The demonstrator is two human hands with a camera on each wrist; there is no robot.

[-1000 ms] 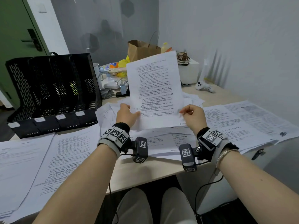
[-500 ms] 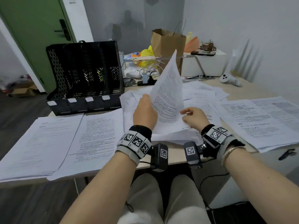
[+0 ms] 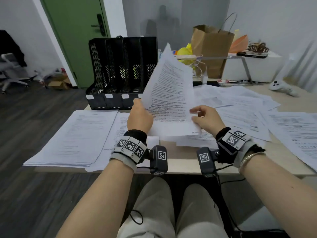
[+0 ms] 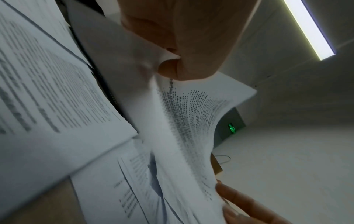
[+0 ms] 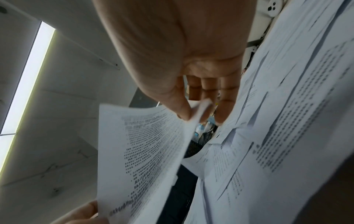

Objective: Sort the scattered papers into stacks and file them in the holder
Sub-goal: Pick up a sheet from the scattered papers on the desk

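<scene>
I hold one printed sheet (image 3: 169,93) up over the desk, tilted so its top leans toward the black file holder (image 3: 120,71). My left hand (image 3: 139,114) pinches the sheet's left edge; the left wrist view shows my left hand (image 4: 172,60) with thumb and finger closed on the sheet (image 4: 187,118). My right hand (image 3: 197,114) pinches the lower right edge, and the right wrist view shows that hand (image 5: 195,115) with thumb and fingers on the sheet (image 5: 145,151). Two neat stacks (image 3: 73,134) lie at the front left. Scattered papers (image 3: 240,103) cover the middle and right.
A brown paper bag (image 3: 211,48), a white box (image 3: 257,69) and a white controller (image 3: 281,86) sit at the back right. The holder stands at the desk's back left corner, its slots facing me. The desk's front edge (image 3: 180,167) is just beyond my wrists.
The sheet has swung left and tilted edge-on toward the holder, both hands staying on it. My view has turned left and lower, bringing the left stacks and floor into sight.
</scene>
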